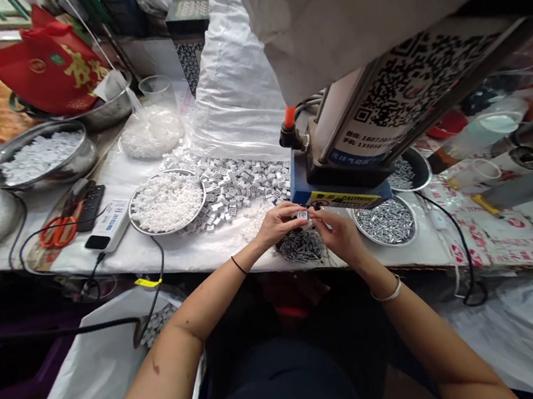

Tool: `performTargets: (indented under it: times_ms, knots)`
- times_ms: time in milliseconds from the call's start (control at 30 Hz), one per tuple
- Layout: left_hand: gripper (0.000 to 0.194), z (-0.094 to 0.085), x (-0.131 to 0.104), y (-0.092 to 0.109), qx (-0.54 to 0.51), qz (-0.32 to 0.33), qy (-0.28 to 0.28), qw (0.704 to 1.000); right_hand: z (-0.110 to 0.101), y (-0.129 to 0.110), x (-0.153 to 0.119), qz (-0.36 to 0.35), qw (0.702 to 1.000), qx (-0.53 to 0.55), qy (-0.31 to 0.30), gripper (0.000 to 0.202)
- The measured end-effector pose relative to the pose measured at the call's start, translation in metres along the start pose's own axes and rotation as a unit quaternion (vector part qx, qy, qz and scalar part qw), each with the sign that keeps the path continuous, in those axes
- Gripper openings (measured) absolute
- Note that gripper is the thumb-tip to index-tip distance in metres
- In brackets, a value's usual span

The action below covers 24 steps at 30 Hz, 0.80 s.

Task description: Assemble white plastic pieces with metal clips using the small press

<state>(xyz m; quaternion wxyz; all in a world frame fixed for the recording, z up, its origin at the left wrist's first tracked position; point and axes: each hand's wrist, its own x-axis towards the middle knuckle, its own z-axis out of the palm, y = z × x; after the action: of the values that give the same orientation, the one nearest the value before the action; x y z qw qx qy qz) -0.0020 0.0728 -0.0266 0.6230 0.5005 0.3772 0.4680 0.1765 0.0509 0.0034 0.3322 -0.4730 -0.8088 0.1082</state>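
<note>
Between my hands, in front of the blue machine base, is a small square white-and-grey plastic piece (302,215). My left hand (280,223) pinches it from the left. The fingertips of my right hand (337,232) are closed at its right side; whether they grip the piece or a smaller part is too small to tell. Below both hands lies a heap of dark metal pins (299,247). Similar square pieces (244,186) are piled behind my left hand. A bowl of small silvery metal parts (385,222) stands just right of my right hand.
A press-like machine (339,181) with a yellow caution label rises directly behind my hands. Left stand a bowl of white beads (166,202), a white power bank (107,226), orange scissors (59,231) and a metal basin (39,154). Black cables (458,230) hang over the table edge.
</note>
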Motion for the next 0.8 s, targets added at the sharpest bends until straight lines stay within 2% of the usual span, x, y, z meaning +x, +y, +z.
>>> performTargets:
  times_ms: [100, 233, 333, 433, 500, 567, 667, 733, 800]
  knots:
    - [0.028, -0.001, 0.003, 0.000, 0.002, -0.017, -0.006, 1.000, 0.004, 0.028, -0.026, 0.041, 0.994, -0.096, 0.006, 0.038]
    - [0.027, -0.005, 0.007, 0.002, 0.024, -0.023, -0.021, 0.999, 0.014, 0.061, -0.063, 0.008, 0.984, -0.175, -0.033, 0.055]
    - [0.029, -0.007, 0.010, 0.005, 0.020, -0.029, -0.030, 0.999, 0.013, 0.068, -0.066, 0.007, 0.982, -0.178, -0.056, 0.056]
    - [0.028, -0.008, 0.011, 0.008, 0.007, -0.042, -0.046, 0.998, 0.004, 0.053, -0.050, 0.027, 0.990, -0.129, -0.054, 0.041]
    - [0.025, -0.008, 0.009, 0.012, 0.011, -0.036, -0.063, 0.997, 0.000, 0.031, -0.037, 0.047, 0.997, -0.061, -0.022, 0.028]
    - [0.023, -0.007, 0.005, 0.018, 0.027, -0.014, -0.081, 0.996, 0.000, 0.007, -0.028, 0.056, 0.998, 0.003, 0.028, 0.025]
    - [0.023, -0.003, -0.001, 0.030, 0.056, 0.016, -0.093, 0.994, 0.005, -0.019, -0.020, 0.052, 0.997, 0.029, 0.059, 0.017]
    - [0.019, 0.002, -0.002, 0.039, 0.052, 0.006, -0.074, 0.996, 0.007, -0.026, -0.016, 0.091, 0.993, 0.054, 0.059, 0.009]
    - [0.015, 0.007, -0.002, 0.048, 0.012, -0.038, -0.028, 0.999, 0.006, -0.025, -0.013, 0.156, 0.980, 0.117, 0.044, 0.011]
